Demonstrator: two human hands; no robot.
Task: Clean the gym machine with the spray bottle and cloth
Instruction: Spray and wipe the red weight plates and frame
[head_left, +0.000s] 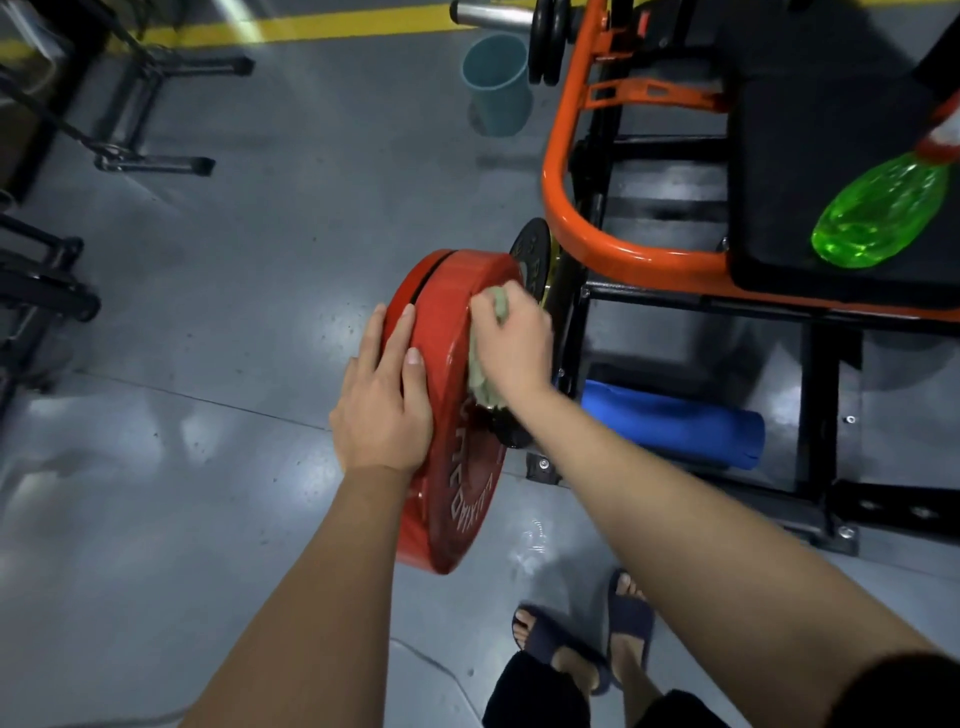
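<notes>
**Grey gym floor, red plate under the cloth**

Grey gym floor (208, 364) is seen beneath a red weight plate (452, 467) mounted at the machine's side. The plate is steadied by the left hand (384, 410), whose straight fingers (397, 343) are laid flat over its rim, probably to stop it turning. A bunched cloth (480, 374) is gripped in the right hand (514, 343) and pressed against the plate's face. The green spray bottle (878, 213) is set on its side on the black bench (831, 130), well apart, so both hands are freed for wiping.

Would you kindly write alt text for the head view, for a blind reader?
A person's right hand presses a green cloth against a red weight plate, left hand rests on its rim; a green spray bottle lies on the black pad.
</notes>
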